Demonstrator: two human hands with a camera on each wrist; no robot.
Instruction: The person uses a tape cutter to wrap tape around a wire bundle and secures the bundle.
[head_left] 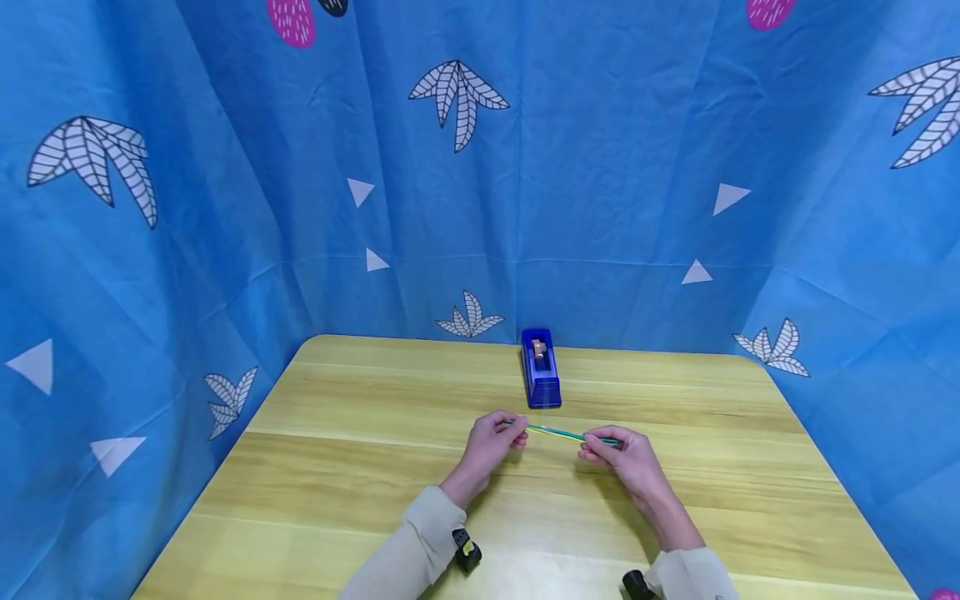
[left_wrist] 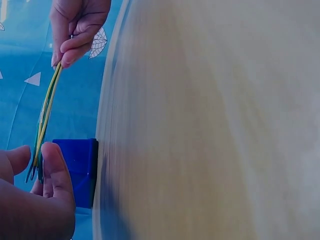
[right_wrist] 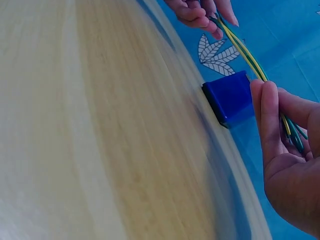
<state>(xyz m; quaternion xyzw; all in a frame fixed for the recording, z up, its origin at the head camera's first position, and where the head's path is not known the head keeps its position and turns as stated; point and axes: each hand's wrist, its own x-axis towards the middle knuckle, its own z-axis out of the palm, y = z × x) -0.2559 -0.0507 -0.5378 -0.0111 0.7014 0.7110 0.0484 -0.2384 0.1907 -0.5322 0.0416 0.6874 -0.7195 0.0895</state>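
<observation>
A thin bundle of green and yellow wires [head_left: 557,432] stretches between the two hands above the table. My left hand [head_left: 493,443] pinches one end between thumb and fingers, and in the left wrist view short wire ends poke out past its fingertips [left_wrist: 52,155]. The other end is gripped by my right hand [head_left: 630,460], with loose wire tips [right_wrist: 296,140] showing beneath its fingers in the right wrist view. A small pale patch [left_wrist: 42,114] shows on the wires midway. Just beyond the hands stands a blue tape dispenser [head_left: 543,387].
A roll of tape [head_left: 538,348] sits in the dispenser near the far edge of the wooden table [head_left: 360,467]. Blue patterned cloth [head_left: 600,167] hangs behind the table and along both sides. Black wrist cameras [head_left: 467,552] are strapped at the sleeves.
</observation>
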